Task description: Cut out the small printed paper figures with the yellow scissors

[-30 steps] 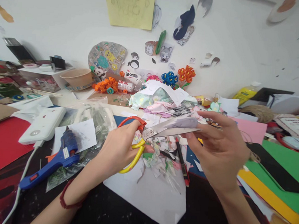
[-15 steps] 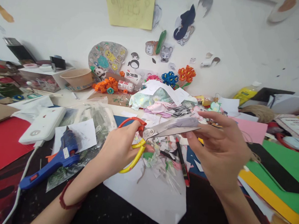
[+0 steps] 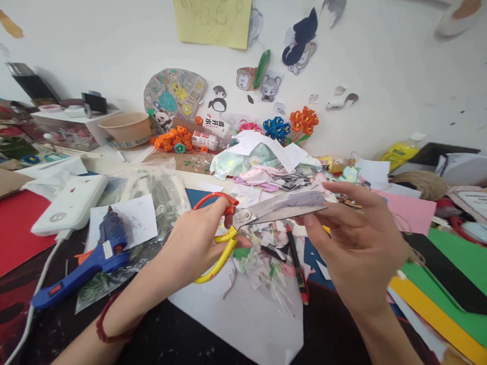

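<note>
My left hand (image 3: 189, 242) is closed around the red and yellow handles of a pair of scissors (image 3: 247, 216), whose blades point right and stand slightly apart. Along the upper blade lies a small greyish paper piece (image 3: 298, 199). Its right end meets the fingertips of my right hand (image 3: 359, 246), which seem to pinch it close to the blade tips. How far the fingers cover the paper cannot be made out. Below the scissors, paper scraps (image 3: 264, 250) are strewn over a white sheet (image 3: 254, 328), with a black and red pen (image 3: 297, 264) beside them.
On the left are a blue glue gun (image 3: 91, 266), a white power bank (image 3: 71, 204) with its cable, and red card (image 3: 6, 238). At the right, a black phone (image 3: 454, 272) lies on green card (image 3: 451, 252). Behind stand paper piles (image 3: 265, 159) and bead flowers (image 3: 304, 123).
</note>
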Demonstrator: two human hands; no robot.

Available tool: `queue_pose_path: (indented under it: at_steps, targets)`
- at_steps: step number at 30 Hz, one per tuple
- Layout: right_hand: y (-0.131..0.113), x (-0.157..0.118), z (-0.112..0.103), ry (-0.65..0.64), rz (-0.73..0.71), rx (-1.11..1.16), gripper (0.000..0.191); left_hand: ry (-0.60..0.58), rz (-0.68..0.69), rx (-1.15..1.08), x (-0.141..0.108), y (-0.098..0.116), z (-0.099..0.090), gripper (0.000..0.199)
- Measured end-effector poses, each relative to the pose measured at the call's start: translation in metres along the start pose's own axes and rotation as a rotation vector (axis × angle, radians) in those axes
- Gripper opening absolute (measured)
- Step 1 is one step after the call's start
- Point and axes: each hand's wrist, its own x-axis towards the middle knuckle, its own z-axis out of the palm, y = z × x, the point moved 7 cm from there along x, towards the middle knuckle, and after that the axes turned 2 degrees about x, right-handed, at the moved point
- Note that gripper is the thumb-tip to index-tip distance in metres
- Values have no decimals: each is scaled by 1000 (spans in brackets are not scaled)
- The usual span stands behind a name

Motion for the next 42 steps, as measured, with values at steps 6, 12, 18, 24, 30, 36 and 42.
queue_pose_path:
  at_steps: [6, 12, 18, 24, 30, 36, 42]
  targets:
    - [4, -1, -1, 6, 47, 37, 40, -13, -2, -8, -1, 2, 0, 36]
    - [5, -1, -1, 20, 50, 51, 41, -25, -8, -11, -1, 2, 0, 35]
    - [6, -2, 0, 4, 84, 70, 39, -26, 2, -38, -2, 4, 0, 33]
    - [8, -2, 1, -13, 126, 100, 37, -38, -27, -32, -2, 2, 2, 34]
    - [17, -3, 2, -35, 183, 162, 29, -25, -70, 26, -2, -1, 0, 32]
    - [30, -6, -3, 0, 262, 134, 7, -2, -111, 40, -1, 0, -2, 34]
    - [32, -5, 3, -78, 303, 212, 1, 19, -135, -45, 0, 0, -5, 35]
